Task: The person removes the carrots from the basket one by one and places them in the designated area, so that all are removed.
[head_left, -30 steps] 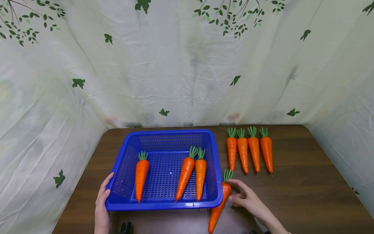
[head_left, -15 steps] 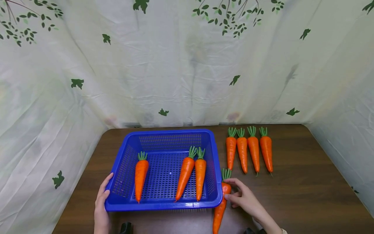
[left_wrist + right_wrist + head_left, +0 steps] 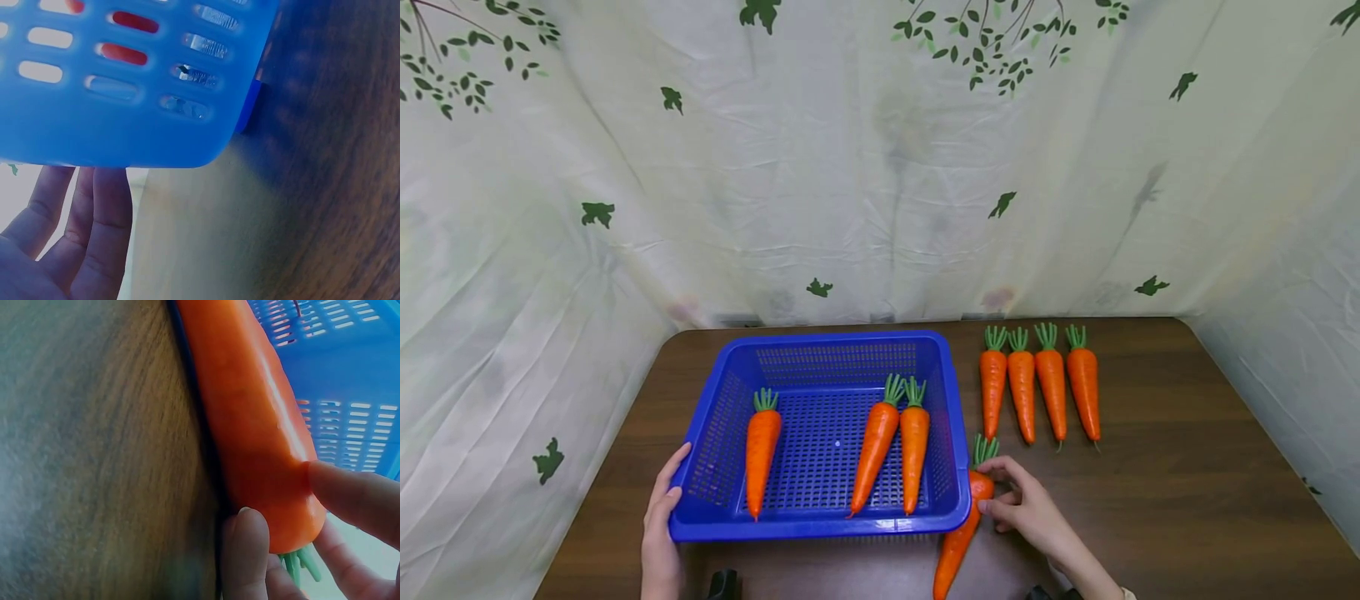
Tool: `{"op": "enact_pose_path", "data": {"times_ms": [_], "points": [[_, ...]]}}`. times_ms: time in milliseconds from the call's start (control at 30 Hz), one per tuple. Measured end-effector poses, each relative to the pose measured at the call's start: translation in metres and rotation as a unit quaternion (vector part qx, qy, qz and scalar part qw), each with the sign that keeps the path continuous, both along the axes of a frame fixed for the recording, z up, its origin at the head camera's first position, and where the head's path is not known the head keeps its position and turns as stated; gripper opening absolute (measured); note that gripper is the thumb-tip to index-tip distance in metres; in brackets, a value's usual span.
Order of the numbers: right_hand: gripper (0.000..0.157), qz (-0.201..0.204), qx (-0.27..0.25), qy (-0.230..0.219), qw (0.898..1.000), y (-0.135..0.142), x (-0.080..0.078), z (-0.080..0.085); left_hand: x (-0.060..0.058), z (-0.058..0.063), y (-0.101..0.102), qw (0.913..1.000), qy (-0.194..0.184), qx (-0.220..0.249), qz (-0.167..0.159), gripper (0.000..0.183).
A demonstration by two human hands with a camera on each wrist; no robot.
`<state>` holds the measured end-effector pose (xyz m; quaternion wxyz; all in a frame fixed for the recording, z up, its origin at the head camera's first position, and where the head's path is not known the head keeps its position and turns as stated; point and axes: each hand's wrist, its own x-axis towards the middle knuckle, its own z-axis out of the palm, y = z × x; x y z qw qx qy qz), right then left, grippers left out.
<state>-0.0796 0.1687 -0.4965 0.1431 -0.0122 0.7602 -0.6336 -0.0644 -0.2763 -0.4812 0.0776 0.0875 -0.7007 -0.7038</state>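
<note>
A blue plastic basket stands on the table with three carrots inside: one carrot at the left, a leaning carrot and another carrot at the right. My left hand rests against the basket's left side, fingers fairly straight; in the left wrist view its fingertips go out of sight behind the basket's edge. Beside the right front corner, my right hand pinches a carrot near its green top, thumb and fingers on opposite sides. That carrot slants, tip toward the front edge, partly overlapped by the basket rim.
Several carrots lie in a row at the back right, green tops away from me. The brown table is bounded by a pale curtain with leaf prints. A small black object sits at the bottom edge.
My right thumb has come onto the carrot at the basket's corner. Its tip swung right, then back left. The left hand and basket have stayed put.
</note>
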Motion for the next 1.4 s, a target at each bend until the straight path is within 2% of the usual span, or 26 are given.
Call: {"op": "enact_pose_path", "data": {"times_ms": [233,500,967,1133,1400], "points": [[0.041,-0.012,-0.004,0.002,1.000,-0.002,0.003,-0.001,0.000,-0.001,0.000,1.0000,0.003,0.002,0.001,0.049],[0.036,-0.048,0.041,0.016,0.998,-0.009,0.003,-0.001,0.000,0.000,0.001,1.0000,-0.001,-0.002,0.003,0.049],[0.034,-0.047,0.027,0.008,0.998,-0.007,0.004,-0.003,0.000,0.001,0.003,1.0000,0.000,-0.002,0.005,0.049],[0.035,-0.034,0.021,0.003,0.999,0.000,0.004,-0.002,0.000,0.001,0.003,1.0000,0.003,0.000,0.006,0.049],[0.038,0.016,0.032,0.001,0.999,0.018,0.005,0.002,0.001,0.001,0.002,1.0000,0.007,0.001,0.003,0.049]]}}
